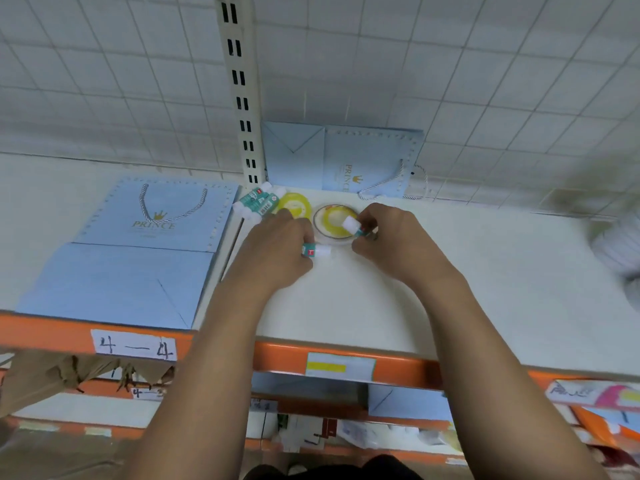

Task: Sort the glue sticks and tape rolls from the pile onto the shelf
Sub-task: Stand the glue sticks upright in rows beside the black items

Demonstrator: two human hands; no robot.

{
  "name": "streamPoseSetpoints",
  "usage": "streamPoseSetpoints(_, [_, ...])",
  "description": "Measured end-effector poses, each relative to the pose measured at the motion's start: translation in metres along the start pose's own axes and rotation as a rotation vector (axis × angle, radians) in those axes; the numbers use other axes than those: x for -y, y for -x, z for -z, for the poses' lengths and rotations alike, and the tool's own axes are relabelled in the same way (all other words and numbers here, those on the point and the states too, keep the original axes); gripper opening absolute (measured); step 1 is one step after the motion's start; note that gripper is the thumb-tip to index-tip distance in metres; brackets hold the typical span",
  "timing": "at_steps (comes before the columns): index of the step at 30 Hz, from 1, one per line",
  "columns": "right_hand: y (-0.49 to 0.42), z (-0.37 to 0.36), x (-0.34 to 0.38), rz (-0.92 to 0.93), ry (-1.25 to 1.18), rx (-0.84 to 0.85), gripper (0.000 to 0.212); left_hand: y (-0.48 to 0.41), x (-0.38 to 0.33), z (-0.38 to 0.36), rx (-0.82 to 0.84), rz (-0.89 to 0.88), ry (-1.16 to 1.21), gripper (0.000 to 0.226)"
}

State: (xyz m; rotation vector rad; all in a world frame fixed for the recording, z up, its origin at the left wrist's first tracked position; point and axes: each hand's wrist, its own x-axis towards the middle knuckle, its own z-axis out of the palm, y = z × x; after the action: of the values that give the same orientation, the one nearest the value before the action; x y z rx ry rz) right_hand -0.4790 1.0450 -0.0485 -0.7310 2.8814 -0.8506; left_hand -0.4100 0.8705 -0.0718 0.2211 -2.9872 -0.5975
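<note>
Two bare hands reach over a white shelf (433, 271) with an orange front edge. The left hand (277, 251) is curled, fingers pressed together around a glue stick (316, 251) whose white cap pokes out past the fingertips toward the right. The right hand (384, 237) pinches a second glue stick (354, 226) between thumb and fingertips, its white cap over a clear tape roll (334, 221) with a yellow core lying flat just beyond the fingers. A yellow tape roll (294, 204) lies just past the left fingers, and beside it a small group of glue sticks (256, 201), perhaps three. Flat blue paper bags (138, 258) lie farther left.
</note>
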Motion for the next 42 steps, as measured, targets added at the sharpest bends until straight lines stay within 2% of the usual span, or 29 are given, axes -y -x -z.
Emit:
streamPoseSetpoints(11, [0.088, 0.061, -0.078, 0.002, 0.039, -0.160, 0.032, 0.010, -0.119, -0.017, 0.083, -0.233, 0.073, 0.023])
streamPoseSetpoints(17, [0.167, 0.117, -0.148, -0.114, 0.091, -0.262, 0.030, 0.019, -0.230, -0.048, 0.206, -0.391, 0.003, 0.022])
streamPoseSetpoints(22, [0.242, 0.175, -0.228, -0.249, 0.129, -0.281, 0.029, 0.039, -0.342, -0.091, 0.279, -0.535, -0.003, 0.026])
streamPoseSetpoints(27, [0.308, 0.230, -0.311, -0.329, 0.154, -0.331, 0.025, 0.058, -0.443, -0.141, 0.271, -0.630, 0.029, 0.025])
streamPoseSetpoints(32, [0.348, 0.271, -0.376, -0.406, 0.171, -0.384, 0.027, 0.065, -0.524, -0.183, 0.216, -0.651, 0.050, 0.030])
streamPoseSetpoints(42, [0.348, 0.311, -0.455, -0.442, 0.134, -0.427, 0.028, 0.020, -0.607, -0.229, 0.162, -0.689, 0.026, 0.027])
